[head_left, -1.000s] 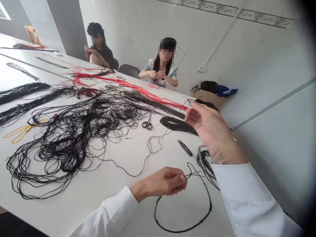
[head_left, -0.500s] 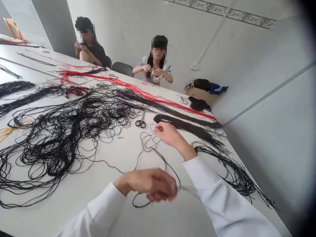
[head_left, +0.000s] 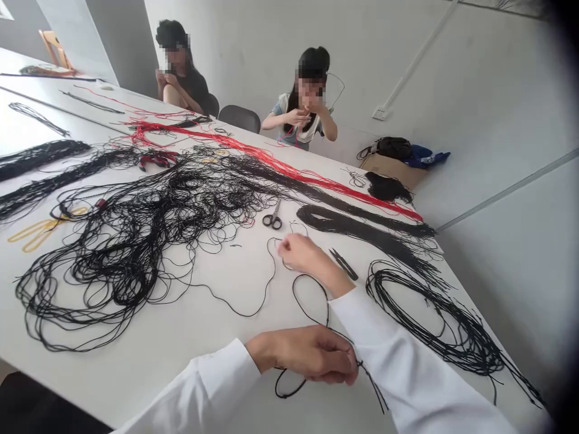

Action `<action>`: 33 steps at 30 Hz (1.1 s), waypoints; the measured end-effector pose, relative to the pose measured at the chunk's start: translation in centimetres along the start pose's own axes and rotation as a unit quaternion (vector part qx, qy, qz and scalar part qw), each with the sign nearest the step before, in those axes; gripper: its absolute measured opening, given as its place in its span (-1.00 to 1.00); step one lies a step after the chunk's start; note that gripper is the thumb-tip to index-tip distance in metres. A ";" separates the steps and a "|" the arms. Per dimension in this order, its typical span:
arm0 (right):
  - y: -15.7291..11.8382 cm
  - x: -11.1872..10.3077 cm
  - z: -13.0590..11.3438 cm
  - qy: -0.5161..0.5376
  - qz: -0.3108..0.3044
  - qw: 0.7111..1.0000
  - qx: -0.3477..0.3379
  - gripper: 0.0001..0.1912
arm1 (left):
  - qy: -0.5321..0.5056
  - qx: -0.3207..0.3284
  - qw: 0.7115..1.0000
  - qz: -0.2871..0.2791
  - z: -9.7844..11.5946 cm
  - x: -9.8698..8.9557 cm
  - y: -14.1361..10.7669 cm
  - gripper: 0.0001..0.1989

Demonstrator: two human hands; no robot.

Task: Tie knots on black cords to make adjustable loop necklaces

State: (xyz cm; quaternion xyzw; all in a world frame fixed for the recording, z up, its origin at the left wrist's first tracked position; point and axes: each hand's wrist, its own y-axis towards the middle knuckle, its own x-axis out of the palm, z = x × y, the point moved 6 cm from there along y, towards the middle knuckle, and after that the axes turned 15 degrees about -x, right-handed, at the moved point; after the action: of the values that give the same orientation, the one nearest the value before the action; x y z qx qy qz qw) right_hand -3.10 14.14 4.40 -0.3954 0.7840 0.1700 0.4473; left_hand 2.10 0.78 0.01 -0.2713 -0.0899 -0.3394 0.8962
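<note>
My left hand point(head_left: 312, 357) is closed around a knotted black cord point(head_left: 289, 395) low over the front of the table. A small loop hangs below the palm, and knotted ends stick out past the fingertips beside my right sleeve. Farther forward, my right hand point(head_left: 301, 253) is pinched shut. A thin black cord point(head_left: 253, 314) runs from the tangle on the left up to its fingertips; the pinch itself is slightly blurred. Just beyond this hand lie black-handled scissors point(head_left: 272, 221). By my right wrist are small black thread snips point(head_left: 344, 264).
A large tangle of black cord point(head_left: 131, 259) covers the left side. Red cords point(head_left: 271, 160) and black bundles point(head_left: 362, 235) stretch across the back. A coiled black bundle point(head_left: 434, 325) lies right. Red-handled pliers point(head_left: 158, 159) are farther back. Two people sit across the table.
My left hand has moved right with the knotted cord, whose ends now show. My right hand stays pinched and draws the thin cord's loops along. The view has shifted, uncovering the thread snips.
</note>
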 end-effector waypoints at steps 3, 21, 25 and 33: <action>0.1 -3.0 -2.5 0.097 0.079 0.991 -0.056 -0.84 | 0.039 0.015 0.999 -0.013 0.0 0.2 0.2 -0.74; -5.7 -6.8 5.0 0.309 0.265 0.913 0.013 -0.83 | -0.080 0.030 0.996 -0.016 1.2 1.3 0.3 -0.68; -5.7 -4.9 3.2 0.354 0.167 0.919 -0.036 -0.80 | -0.201 0.068 0.975 0.072 0.8 -0.9 1.1 -0.76; -9.9 -6.0 5.7 0.275 0.314 0.909 0.013 -0.73 | -0.328 0.097 0.927 0.153 0.8 -3.3 0.7 -0.81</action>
State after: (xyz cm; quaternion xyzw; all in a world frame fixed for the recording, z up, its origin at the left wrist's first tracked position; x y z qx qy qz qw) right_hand 9.53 14.28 7.21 -0.1537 0.9618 0.1758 0.1429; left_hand 0.10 3.49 -0.76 -0.2893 -0.3692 -0.0800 0.8796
